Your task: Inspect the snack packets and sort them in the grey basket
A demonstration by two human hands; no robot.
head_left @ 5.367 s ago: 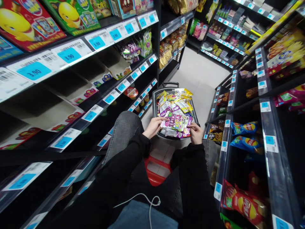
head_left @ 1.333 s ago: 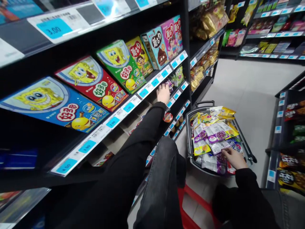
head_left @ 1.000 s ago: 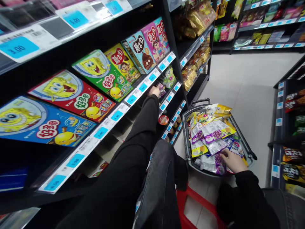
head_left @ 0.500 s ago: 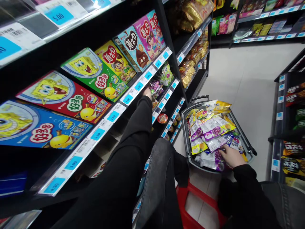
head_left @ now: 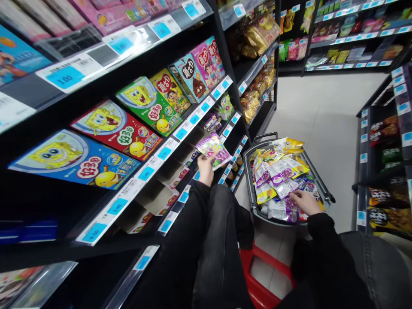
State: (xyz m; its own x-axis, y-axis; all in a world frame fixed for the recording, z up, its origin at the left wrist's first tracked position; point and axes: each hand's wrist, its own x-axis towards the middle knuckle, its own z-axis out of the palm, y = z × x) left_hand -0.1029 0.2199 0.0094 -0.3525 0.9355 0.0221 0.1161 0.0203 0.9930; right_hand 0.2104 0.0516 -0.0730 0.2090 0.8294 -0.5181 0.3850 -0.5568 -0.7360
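**Packet off the shelf, in your left hand**

Head view (only view). Change: half a second ago your left hand (head_left: 206, 169) was inside the shelf at the purple packets (head_left: 211, 122); it is now out in front of the shelf edge, gripping a pink-and-purple packet (head_left: 214, 150) between thumb and fingers. The packet is tilted, printed face largely visible, above and just beyond your left knee (head_left: 222, 199). It is apart from the basket (head_left: 248, 184).

Meaning, as judged: removal from the shelf looks complete for this packet, with your left hand alone bearing it. Purple packets remain on the shelf, beside green packets (head_left: 226, 107).

Your right hand (head_left: 307, 201) stays at the near right part of the basket, fingers bent, fingertips at the loose packets (head_left: 283, 169) there. You may be pinching one; I cannot tell. The pile looks much the same as half a second ago.

Also noted: cartoon boxes (head_left: 116, 124) line the shelf above; a red stool (head_left: 262, 296) shows below, between your legs.
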